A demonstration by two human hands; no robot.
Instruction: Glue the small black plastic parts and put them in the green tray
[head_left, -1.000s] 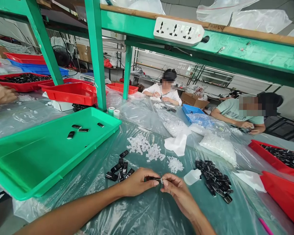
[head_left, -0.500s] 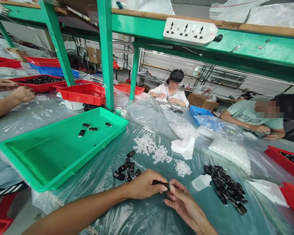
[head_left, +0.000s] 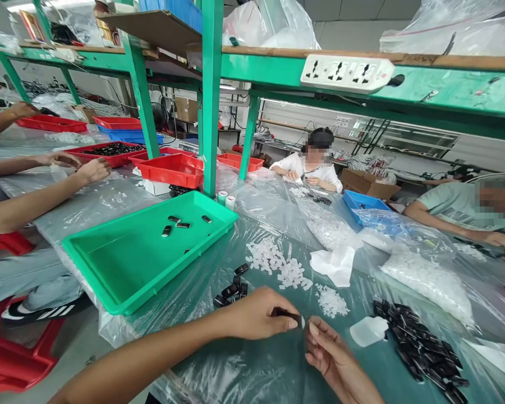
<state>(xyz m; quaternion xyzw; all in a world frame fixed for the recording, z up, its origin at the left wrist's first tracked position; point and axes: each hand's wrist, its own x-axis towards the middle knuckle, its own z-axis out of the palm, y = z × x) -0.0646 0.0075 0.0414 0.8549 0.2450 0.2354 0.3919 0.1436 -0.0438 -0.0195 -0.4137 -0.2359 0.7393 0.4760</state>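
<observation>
Left forearm (head_left: 151,349) slopes up from lower left. Left hand (head_left: 257,314): knuckles uppermost, thumb and index finger closed on a black piece (head_left: 281,312), its pale end directed toward the right hand (head_left: 332,353). Piece is held over the plastic-covered table (head_left: 273,373). Right hand angles up from lower right, fingers curled, thumb near index fingertip, just beside the pale end; cannot tell whether anything is pinched. Bottle (head_left: 367,331) and black pile (head_left: 423,350) lie right of both hands.

A smooth, black, plastic-looking oblong (head_left: 281,312) between the left fingers (head_left: 287,324); right of the right fingers (head_left: 320,331), a matt, milky plastic bottle (head_left: 367,331); beneath, glossy, wrinkled clear plastic sheeting (head_left: 219,373).
</observation>
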